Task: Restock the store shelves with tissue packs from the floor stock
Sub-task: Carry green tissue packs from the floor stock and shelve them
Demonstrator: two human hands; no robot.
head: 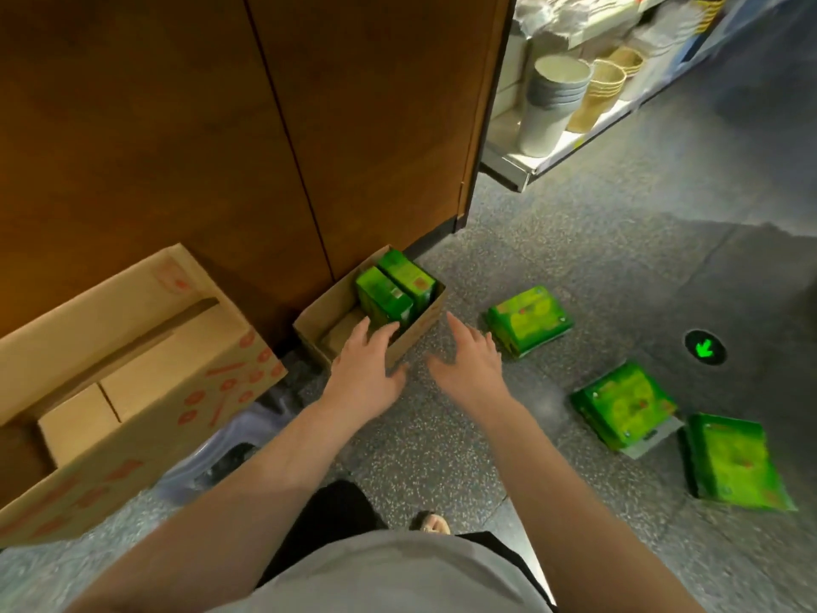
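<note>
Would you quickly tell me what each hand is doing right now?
Left hand: open, fingers spread over the edge of the small cardboard box, holding nothing.
Right hand: open, fingers straight, above the floor, holding nothing.

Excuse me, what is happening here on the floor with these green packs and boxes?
A person is bending over floor stock beside a brown wooden panel. Both bare hands are open and hold nothing: the left hand is over the rim of a small open cardboard box with two upright green tissue packs inside, and the right hand hovers just beside that box. Three more flat green packs lie loose on the grey speckled floor. A larger printed cardboard carton stands to the left.
</note>
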